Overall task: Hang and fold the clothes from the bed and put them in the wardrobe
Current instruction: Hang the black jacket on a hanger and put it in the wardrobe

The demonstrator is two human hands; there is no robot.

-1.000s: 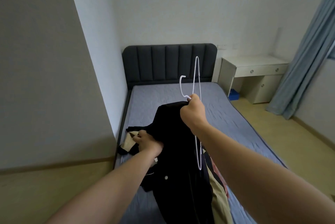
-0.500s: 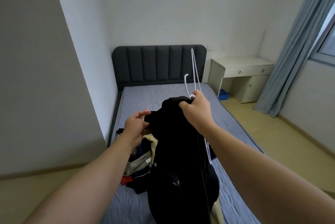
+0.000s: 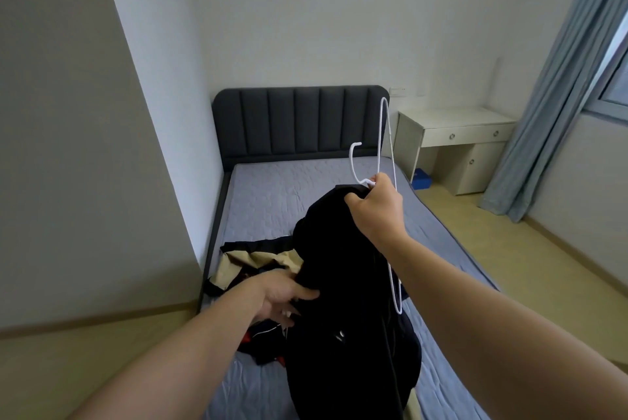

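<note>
One floppy black garment (image 3: 339,283): right hand (image 3: 375,212) grips its top plus the white hanger (image 3: 351,161), left hand (image 3: 282,294) touches flat-fingered at its 9 o'clock edge, so I'd grab the shoulders.

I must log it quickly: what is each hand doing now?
Left hand: open, straight fingers touching the black garment.
Right hand: closed, holding the hanger and the garment's top.

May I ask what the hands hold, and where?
Right hand: hanger by its neck, plus the garment at its top. Left hand touches it lower; grip unclear.
</note>
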